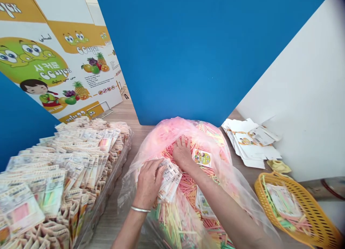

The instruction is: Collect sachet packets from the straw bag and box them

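Note:
A large clear plastic bag (147, 144) lies in front of me, full of thin coloured sticks (190, 186), mostly pink and red with some yellow and green. My left hand (149, 180), a bangle at its wrist, is curled over a small fan of flat printed sachets (170, 175) on the near left part of the heap. Further in, my right hand (183, 153) presses into the pink sticks with its fingers apart; the tips are partly hidden among them. Just right of that hand rests a sachet with a yellow-green cartoon print (202, 158).
At left stands a clear tray (118, 170) packed with rows of sachets (54, 162). Printed cartons (99, 67) stand behind it. A blue panel (183, 58) rises beyond the bag. At right are flattened white card pieces (246, 144) and a yellow basket (320, 209) holding sachets and sticks.

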The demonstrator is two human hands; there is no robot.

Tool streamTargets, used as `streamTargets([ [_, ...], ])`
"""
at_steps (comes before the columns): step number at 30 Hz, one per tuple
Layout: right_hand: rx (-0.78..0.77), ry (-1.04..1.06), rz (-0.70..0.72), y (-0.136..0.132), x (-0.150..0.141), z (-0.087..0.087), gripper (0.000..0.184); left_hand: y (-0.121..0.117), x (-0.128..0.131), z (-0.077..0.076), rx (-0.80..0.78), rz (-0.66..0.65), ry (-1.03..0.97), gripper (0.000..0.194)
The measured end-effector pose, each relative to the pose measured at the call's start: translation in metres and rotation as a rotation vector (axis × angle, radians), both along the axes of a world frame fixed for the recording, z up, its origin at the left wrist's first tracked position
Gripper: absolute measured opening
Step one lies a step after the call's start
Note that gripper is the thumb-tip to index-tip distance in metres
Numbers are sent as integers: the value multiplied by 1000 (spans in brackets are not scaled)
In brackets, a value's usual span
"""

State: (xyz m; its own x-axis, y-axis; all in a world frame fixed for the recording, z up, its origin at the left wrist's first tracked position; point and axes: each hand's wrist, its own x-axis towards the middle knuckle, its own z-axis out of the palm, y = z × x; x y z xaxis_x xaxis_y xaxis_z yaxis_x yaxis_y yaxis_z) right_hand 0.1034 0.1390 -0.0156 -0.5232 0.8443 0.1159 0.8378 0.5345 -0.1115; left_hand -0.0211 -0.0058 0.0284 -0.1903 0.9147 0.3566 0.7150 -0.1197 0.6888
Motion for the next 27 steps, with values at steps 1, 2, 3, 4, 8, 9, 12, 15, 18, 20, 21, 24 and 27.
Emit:
streamTargets([
  [1, -1, 7, -12, -1, 2, 1, 43, 0, -1, 0, -5, 8, -5, 27],
  [2, -3, 16, -26, -1, 4, 4, 43, 0, -1, 0, -11, 15, -9, 27],
  [3, -3, 27, -35, -2, 7, 6, 43, 0, -1, 0, -17, 21, -11, 27],
  [4, 2, 41, -41, -2, 10, 10, 43, -1, -2, 0, -20, 23, -9, 28],
  [8, 37, 90, -33, -4, 19, 16, 39, -1, -3, -3, -16, 21, 14, 29],
  [9, 42, 87, -19, -4, 19, 15, 39, -2, -3, -4, -16, 20, 20, 29],
  [12, 61, 38, 51, -5, 15, 4, 40, -2, -3, -5, -24, 17, 33, 29],
  [15, 70, 11, 80, -4, 8, -11, 44, -2, -3, -6, -40, 15, 40, 29],
  [18, 60, 23, 73, -2, 6, -16, 43, -2, -4, -6, -50, 9, 47, 28],
  [20, 30, 46, 64, -1, 9, -13, 43, -2, -4, -6, -49, 11, 53, 28],
  [21, 18, 64, 60, -1, 11, -9, 43, -2, -4, -6, -47, 11, 57, 28],
  [24, 16, 145, 33, 1, 19, 5, 40, -3, -5, -4, -22, 24, 69, 28],
  [27, -15, 317, 1, 4, 28, 21, 34, -5, -4, 3, 71, 66, 71, 27],
])
